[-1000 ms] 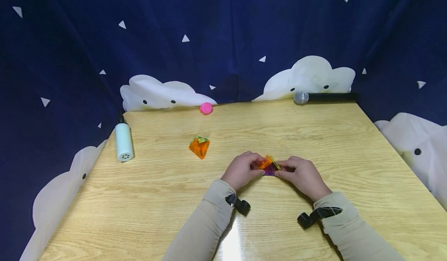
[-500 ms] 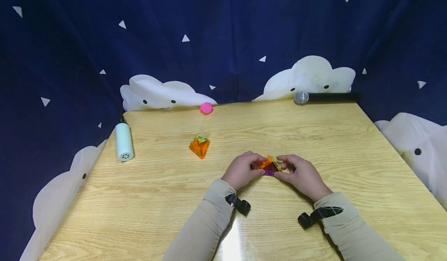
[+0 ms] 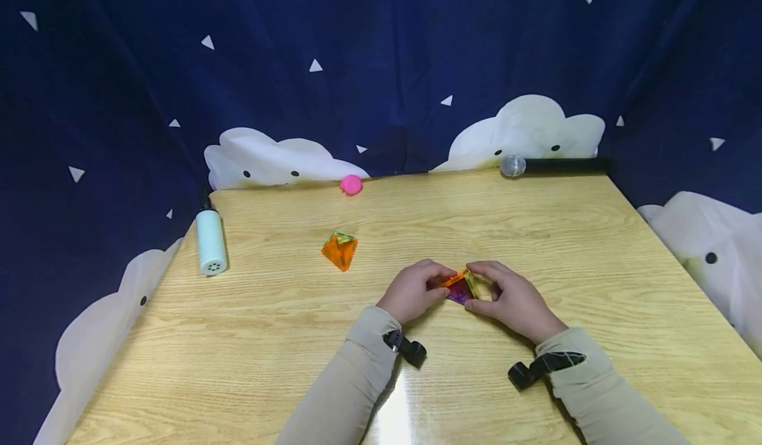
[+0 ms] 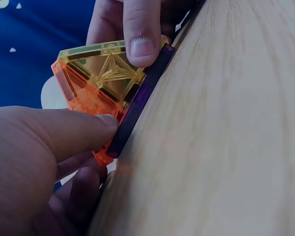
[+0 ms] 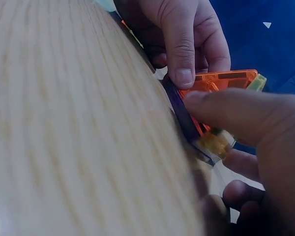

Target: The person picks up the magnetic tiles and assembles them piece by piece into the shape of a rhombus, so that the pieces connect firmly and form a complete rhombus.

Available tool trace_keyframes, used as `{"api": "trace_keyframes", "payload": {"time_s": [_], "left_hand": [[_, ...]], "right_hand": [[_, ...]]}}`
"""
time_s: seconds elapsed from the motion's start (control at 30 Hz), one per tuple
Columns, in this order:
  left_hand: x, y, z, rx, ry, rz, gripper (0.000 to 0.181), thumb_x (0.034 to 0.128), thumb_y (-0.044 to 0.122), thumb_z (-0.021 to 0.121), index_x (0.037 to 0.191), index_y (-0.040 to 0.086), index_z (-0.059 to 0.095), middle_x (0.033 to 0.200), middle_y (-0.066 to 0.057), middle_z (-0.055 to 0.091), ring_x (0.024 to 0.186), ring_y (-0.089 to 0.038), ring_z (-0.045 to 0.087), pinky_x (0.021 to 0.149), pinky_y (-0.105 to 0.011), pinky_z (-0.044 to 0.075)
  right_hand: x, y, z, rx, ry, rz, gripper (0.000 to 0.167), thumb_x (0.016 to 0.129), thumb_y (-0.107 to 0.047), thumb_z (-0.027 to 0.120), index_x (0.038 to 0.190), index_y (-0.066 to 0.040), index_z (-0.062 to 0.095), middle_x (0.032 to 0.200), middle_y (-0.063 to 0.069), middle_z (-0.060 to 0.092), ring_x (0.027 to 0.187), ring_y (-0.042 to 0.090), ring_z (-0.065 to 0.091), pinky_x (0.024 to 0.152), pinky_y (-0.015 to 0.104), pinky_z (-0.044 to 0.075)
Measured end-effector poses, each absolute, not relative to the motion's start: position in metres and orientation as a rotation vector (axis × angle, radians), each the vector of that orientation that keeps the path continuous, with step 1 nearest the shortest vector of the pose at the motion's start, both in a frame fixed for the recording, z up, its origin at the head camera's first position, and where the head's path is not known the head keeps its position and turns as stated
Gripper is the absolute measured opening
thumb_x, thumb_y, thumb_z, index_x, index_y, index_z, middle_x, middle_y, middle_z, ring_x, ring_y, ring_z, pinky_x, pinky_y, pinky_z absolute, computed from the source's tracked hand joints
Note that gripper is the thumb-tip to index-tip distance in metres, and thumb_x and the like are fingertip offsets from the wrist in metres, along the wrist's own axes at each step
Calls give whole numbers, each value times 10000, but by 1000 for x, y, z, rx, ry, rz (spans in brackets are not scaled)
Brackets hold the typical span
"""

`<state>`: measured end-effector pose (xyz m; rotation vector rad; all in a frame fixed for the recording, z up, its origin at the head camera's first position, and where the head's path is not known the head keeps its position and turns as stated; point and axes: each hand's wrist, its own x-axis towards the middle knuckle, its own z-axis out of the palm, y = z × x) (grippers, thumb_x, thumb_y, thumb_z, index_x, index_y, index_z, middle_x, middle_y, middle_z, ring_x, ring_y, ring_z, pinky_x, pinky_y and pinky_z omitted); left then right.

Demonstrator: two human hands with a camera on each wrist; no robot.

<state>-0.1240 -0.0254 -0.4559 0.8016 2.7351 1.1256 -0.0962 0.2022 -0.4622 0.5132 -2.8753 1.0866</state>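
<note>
A purple see-through magnetic tile [image 3: 459, 293] lies flat on the wooden table. An orange magnetic tile [image 4: 86, 96] and a yellow magnetic tile [image 4: 115, 73] stand tilted on it, meeting along their upper edges. My left hand [image 3: 412, 291] grips the orange tile's side, its thumb against the purple tile's edge. From the other side my right hand [image 3: 516, 301] pinches the yellow tile, with the thumb low by the purple tile and a finger at the top. The far sides of the tiles are hidden behind my fingers.
A small built shape of orange and green-yellow tiles [image 3: 341, 252] sits to the left. Farther back lie a pink round object [image 3: 351, 185] and a microphone [image 3: 553, 166]. At the table's left edge is a pale mint cylinder with a black tip [image 3: 211, 241].
My right hand's fingers have spread and shifted to the top of the yellow tile. The tiles have turned slightly and the yellow one leans differently. The left hand has barely moved.
</note>
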Motion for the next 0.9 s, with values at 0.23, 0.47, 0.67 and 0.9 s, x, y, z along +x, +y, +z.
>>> {"api": "trace_keyframes", "payload": {"time_s": [0.23, 0.47, 0.67, 0.9], "left_hand": [[-124, -25, -457, 831, 2735, 1141, 246, 936, 154, 725, 1179, 190, 732, 1131, 78, 693, 1011, -36, 620, 906, -216, 477], [-121, -24, -454, 779, 2688, 1208, 201, 932, 172, 733, 1134, 179, 734, 1093, 74, 714, 939, -19, 627, 861, -207, 486], [-121, -28, -449, 796, 2698, 1184, 227, 952, 240, 701, 1172, 185, 706, 1133, 81, 699, 992, -43, 630, 907, -235, 486], [-123, -39, -440, 829, 2738, 1161, 262, 982, 282, 657, 1218, 174, 693, 1193, 78, 681, 1037, -109, 625, 890, -267, 501]], "right_hand": [[-96, 202, -461, 571, -2904, 1127, 778, 735, -429, 892, 1397, -164, 582, 1398, 38, 572, 940, 165, 558, 795, 354, 453], [-96, 203, -462, 609, -2896, 1142, 756, 712, -429, 905, 1361, -180, 606, 1210, -47, 622, 802, 152, 500, 684, 296, 417], [-96, 202, -462, 596, -2896, 1150, 753, 716, -431, 903, 1357, -171, 606, 1235, -39, 620, 827, 150, 505, 708, 302, 422], [-96, 202, -461, 576, -2907, 1146, 759, 720, -430, 901, 1359, -154, 602, 1235, -17, 615, 849, 158, 509, 722, 313, 429]]}}
